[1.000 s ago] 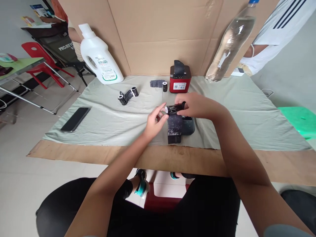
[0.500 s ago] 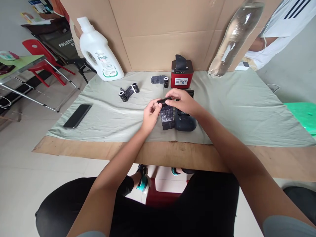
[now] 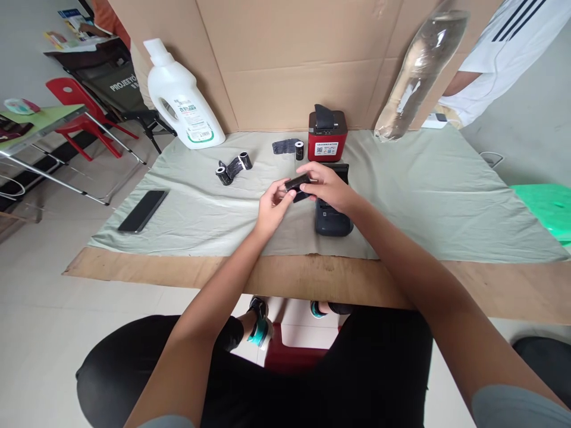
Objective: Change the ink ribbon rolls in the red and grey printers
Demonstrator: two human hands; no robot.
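Observation:
Between my two hands is a small black paper roll (image 3: 297,181), with a short loose end below it. My left hand (image 3: 274,205) grips the roll's left end with thumb and fingers. On its right end my right hand (image 3: 328,185) is closed, fingers over the top and thumb in front. Just under my right hand sits a dark label printer (image 3: 333,220) with its lid raised, partly covered by the hand. Behind it stands a red and black printer (image 3: 328,139) with a black strip coming out of its top. Beside that is another black roll (image 3: 299,151), partly unrolled.
Two joined black rolls (image 3: 234,168) lie left of my hands, and a phone (image 3: 143,211) farther left. A white detergent jug (image 3: 185,104) and a clear water-filled bottle (image 3: 419,77) stand before a cardboard panel (image 3: 303,65). Behind the panel's right side is a person in white (image 3: 495,65).
The long black strip hanging below the roll has shortened to a small end, as my hands wound it up. Both hands stay in nearly the same place.

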